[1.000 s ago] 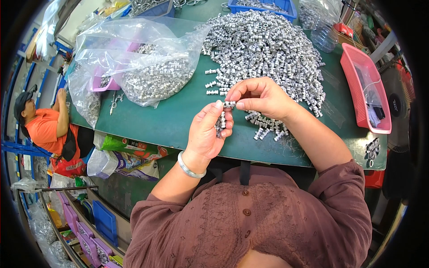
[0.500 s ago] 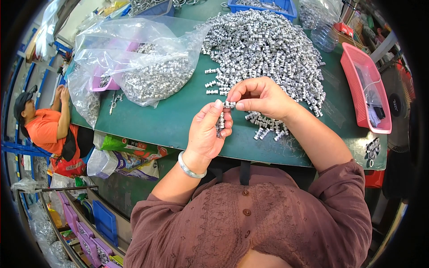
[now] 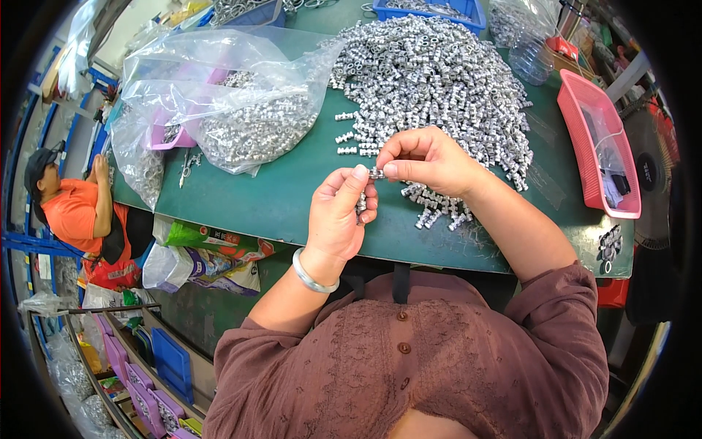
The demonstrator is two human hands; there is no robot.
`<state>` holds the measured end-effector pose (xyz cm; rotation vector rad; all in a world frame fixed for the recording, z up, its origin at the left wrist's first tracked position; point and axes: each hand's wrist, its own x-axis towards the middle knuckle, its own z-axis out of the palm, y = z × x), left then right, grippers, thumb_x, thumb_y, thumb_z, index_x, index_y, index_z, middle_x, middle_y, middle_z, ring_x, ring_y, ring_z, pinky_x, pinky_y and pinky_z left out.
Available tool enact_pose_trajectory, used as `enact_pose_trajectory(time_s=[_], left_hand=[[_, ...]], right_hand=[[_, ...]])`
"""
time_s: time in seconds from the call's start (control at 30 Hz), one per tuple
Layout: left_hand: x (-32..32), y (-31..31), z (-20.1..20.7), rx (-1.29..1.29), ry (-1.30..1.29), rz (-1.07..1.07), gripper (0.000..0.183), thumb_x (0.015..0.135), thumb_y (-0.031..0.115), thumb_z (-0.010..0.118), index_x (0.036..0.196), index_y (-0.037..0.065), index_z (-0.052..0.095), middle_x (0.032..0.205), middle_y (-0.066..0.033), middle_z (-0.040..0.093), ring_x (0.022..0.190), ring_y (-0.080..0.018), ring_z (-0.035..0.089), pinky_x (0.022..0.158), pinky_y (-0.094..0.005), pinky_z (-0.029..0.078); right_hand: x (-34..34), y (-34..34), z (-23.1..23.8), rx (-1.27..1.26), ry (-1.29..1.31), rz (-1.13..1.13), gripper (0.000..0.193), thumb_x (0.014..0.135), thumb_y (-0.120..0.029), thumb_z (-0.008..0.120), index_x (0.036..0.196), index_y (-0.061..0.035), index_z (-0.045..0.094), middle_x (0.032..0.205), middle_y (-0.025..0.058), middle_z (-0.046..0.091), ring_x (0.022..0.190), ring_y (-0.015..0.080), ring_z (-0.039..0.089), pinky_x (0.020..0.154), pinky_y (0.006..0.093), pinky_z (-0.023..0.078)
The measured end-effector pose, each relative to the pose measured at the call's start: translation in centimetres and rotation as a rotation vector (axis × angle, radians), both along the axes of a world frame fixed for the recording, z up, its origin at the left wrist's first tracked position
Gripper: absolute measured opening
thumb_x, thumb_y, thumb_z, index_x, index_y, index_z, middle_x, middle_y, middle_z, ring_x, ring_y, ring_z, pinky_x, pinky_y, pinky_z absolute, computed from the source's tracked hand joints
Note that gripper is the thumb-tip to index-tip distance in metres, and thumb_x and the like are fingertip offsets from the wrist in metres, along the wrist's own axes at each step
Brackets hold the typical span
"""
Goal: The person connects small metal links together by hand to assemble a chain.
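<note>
Ribbed silver metal piece [image 3: 376,173], small: one, was held between the fingertips of both hands. Left hand [image 3: 336,216]: thumb and fingers pinched its near end; further ribbed pieces [image 3: 361,203], partly hidden, sat in the curl of those fingers. Right hand [image 3: 431,164]: thumb and forefinger gripped the other end. Large heap of metal pieces [image 3: 439,88]: lay on the green table [image 3: 292,201], beyond the fingers. Loose cluster [image 3: 439,208]: lay just right of the fingers. Clear plastic bag [image 3: 285,55], filled with metal parts: stood beyond and left of the fingers. Pink basket [image 3: 575,128]: stood well to their right.
</note>
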<state>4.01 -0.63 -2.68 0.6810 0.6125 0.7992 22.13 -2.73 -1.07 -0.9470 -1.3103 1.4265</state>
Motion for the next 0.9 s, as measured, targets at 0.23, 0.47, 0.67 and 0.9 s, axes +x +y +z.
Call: enact_pose_trajectory(time_s=[0.23, 0.47, 0.67, 0.9], left_hand=[[0.1, 0.0, -0.3, 0.039, 0.032, 0.018, 0.015, 0.085, 0.022, 0.056, 0.082, 0.007, 0.053, 0.070, -0.0036, 0.054, 0.059, -0.0108, 0.048, 0.045, -0.0205, 0.034], [-0.6, 1.4, -0.6, -0.253, -0.234, -0.068, 0.017, 0.084, 0.022, 0.052, 0.085, 0.006, 0.055, 0.079, -0.0065, 0.055, 0.067, -0.0151, 0.051, 0.048, -0.0224, 0.041], [-0.5, 7.1, 3.4, -0.249, -0.366, -0.174, 0.010, 0.084, 0.011, 0.052, 0.092, 0.004, 0.053, 0.088, -0.0111, 0.055, 0.074, -0.0165, 0.052, 0.048, -0.0186, 0.043], [-2.4, 18.1, 12.7, 0.831, 0.326, 0.401, 0.014, 0.080, 0.015, 0.057, 0.084, 0.002, 0.056, 0.076, -0.0078, 0.058, 0.068, -0.0152, 0.055, 0.053, -0.0226, 0.044]], right_hand=[[0.1, 0.1, -0.2, -0.018, -0.012, 0.039, 0.010, 0.077, -0.007, 0.062, 0.085, -0.0003, 0.060, 0.078, 0.0009, 0.059, 0.071, 0.0064, 0.053, 0.066, 0.0212, 0.043], [0.2, 0.2, -0.2, 0.034, -0.084, 0.035, 0.010, 0.078, -0.009, 0.061, 0.085, -0.0012, 0.060, 0.076, -0.0012, 0.058, 0.071, 0.0056, 0.051, 0.065, 0.0214, 0.042], [1.9, 0.8, 0.6, 0.021, -0.129, -0.174, 0.011, 0.080, -0.011, 0.059, 0.082, 0.0001, 0.060, 0.071, -0.0011, 0.057, 0.066, 0.0056, 0.051, 0.062, 0.0212, 0.043], [4.8, -1.4, 1.1, 0.106, -0.553, -0.299, 0.009, 0.077, -0.006, 0.059, 0.084, -0.0004, 0.059, 0.072, 0.0010, 0.058, 0.066, 0.0067, 0.052, 0.061, 0.0224, 0.043]])
